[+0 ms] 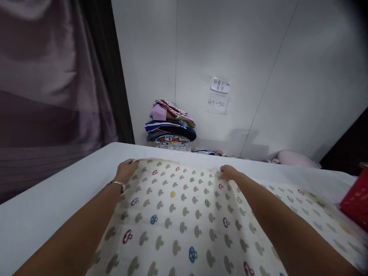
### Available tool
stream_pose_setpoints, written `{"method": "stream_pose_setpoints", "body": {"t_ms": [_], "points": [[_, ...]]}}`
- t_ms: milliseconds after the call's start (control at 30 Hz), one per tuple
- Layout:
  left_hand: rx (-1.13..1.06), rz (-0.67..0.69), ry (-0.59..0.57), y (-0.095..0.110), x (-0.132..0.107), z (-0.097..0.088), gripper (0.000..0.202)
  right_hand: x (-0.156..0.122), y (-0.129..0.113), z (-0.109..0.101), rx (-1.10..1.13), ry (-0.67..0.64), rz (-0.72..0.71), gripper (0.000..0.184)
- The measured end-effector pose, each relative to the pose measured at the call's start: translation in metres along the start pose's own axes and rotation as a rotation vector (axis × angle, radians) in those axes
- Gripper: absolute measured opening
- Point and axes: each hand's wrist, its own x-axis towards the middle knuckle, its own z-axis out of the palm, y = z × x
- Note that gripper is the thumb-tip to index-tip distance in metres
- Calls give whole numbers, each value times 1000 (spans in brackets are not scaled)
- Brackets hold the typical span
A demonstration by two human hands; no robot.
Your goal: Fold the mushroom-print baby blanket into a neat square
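Note:
A cream cloth (184,214) printed with small grey and coloured mushrooms lies spread over the white table (51,195). Both my arms reach out across it. My left hand (126,170), with a silver bracelet at the wrist, is closed on the cloth's far left corner. My right hand (229,172) is closed in a pinch on the far edge of the cloth, further right. The far edge runs fairly straight between the two hands.
A stack of folded clothes (171,124) stands against the white wall behind the table. Paper labels (219,95) are taped to the wall. A pink bundle (296,158) lies at the back right, a red box (356,201) at the right edge, a dark curtain (43,88) to the left.

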Motion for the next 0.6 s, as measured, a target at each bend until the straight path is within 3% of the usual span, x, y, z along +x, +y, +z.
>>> {"method": "stream_pose_setpoints", "body": {"t_ms": [100, 233, 433, 600], "points": [[-76, -2, 8, 3, -11, -18, 30, -24, -5, -8, -21, 39, 17, 15], [-88, 37, -48, -8, -34, -54, 29, -83, -9, -14, -34, 122, -42, 15], [47, 159, -181, -70, -74, -89, 26, -188, -13, 9, -34, 122, -287, 16], [311, 297, -269, -108, -105, -98, 34, -231, -20, 30, 48, 105, -326, 21]]}}
